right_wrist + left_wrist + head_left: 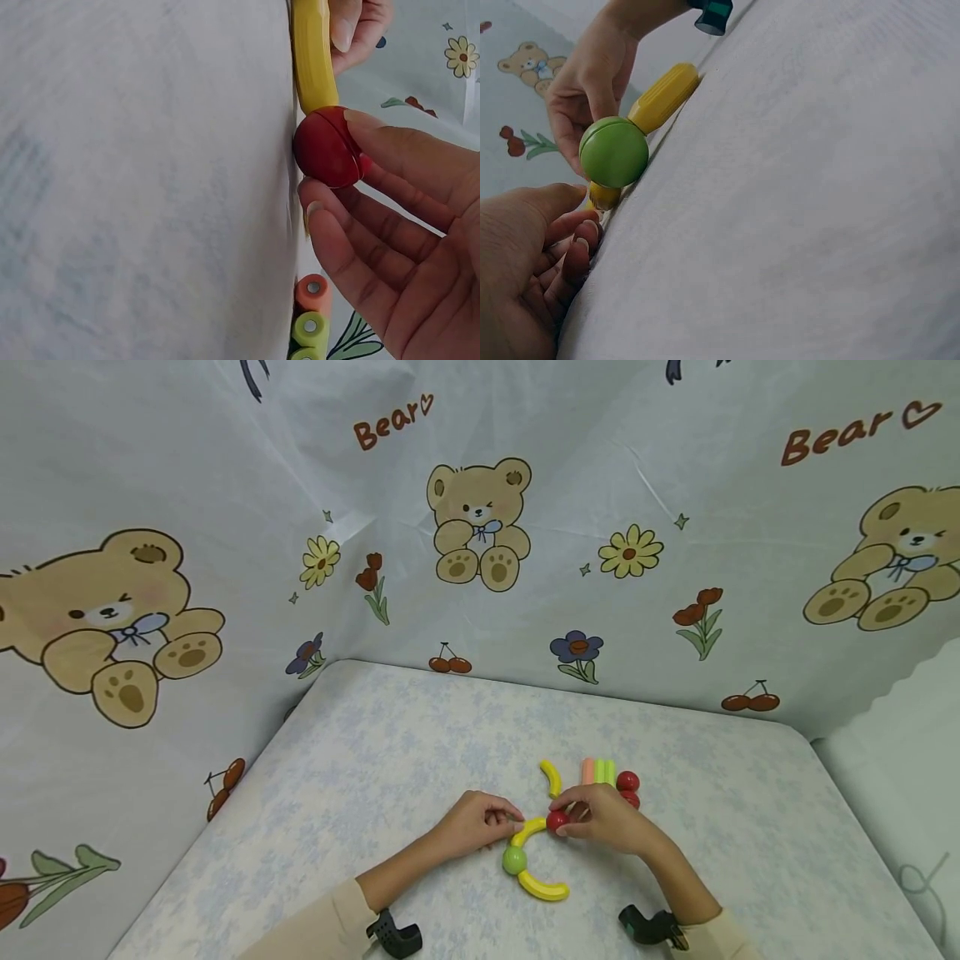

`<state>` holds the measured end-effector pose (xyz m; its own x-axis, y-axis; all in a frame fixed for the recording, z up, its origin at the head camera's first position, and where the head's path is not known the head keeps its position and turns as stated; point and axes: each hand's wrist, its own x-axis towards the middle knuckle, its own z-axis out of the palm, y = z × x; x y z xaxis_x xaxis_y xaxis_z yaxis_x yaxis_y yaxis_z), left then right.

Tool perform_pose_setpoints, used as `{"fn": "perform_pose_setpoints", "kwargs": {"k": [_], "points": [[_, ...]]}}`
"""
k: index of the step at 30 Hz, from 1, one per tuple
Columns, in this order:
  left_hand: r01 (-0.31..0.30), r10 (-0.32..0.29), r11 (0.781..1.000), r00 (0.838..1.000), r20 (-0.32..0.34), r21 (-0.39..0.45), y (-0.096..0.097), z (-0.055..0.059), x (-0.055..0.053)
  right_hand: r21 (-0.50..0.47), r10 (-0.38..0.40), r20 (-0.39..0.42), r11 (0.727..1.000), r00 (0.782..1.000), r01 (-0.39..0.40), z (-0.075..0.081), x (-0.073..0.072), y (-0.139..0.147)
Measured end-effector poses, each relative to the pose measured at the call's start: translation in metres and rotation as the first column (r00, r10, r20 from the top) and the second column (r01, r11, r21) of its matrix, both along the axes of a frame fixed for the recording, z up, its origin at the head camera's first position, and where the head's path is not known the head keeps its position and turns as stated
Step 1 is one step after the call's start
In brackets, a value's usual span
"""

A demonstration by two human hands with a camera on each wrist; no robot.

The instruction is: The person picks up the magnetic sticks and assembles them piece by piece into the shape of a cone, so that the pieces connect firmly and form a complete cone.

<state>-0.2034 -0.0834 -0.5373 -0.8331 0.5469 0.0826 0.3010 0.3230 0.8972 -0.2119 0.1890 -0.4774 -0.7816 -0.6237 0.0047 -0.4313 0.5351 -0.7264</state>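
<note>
My right hand (611, 818) pinches a glossy red ball (327, 148) between thumb and fingers, right at the end of a curved yellow rod (534, 827). At that rod's side my left hand (477, 821) has its thumb and fingertips drawn together on it. A green ball (615, 152) joins the rod's lower end. From the green ball a second curved yellow rod (543, 888) bends toward the front right, so these pieces form an open arc on the table. In the left wrist view the green ball hides part of the held rod.
Behind the right hand lie straight rods, one pink rod (588, 771) and lime rods (604, 772), with red balls (627, 782) beside them. A loose curved yellow rod (551, 778) lies behind the arc. The pale patterned table (390, 735) meets a bear-print curtain (525, 627) at the back.
</note>
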Motion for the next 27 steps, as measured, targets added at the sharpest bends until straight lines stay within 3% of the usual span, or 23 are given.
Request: {"fn": "perform_pose_setpoints", "kwargs": {"k": [14, 27], "points": [[-0.023, 0.023, 1.0, 1.0, 0.01, 0.018, 0.0, 0.0, 0.0, -0.019, -0.076, -0.018, 0.997, 0.997, 0.075, -0.003, 0.003, -0.009], [-0.017, 0.016, 0.999, 1.0, 0.015, 0.031, 0.0, 0.001, 0.0, -0.07, -0.045, 0.063, 0.996, 0.997, 0.05, -0.004, 0.004, -0.014]]}}
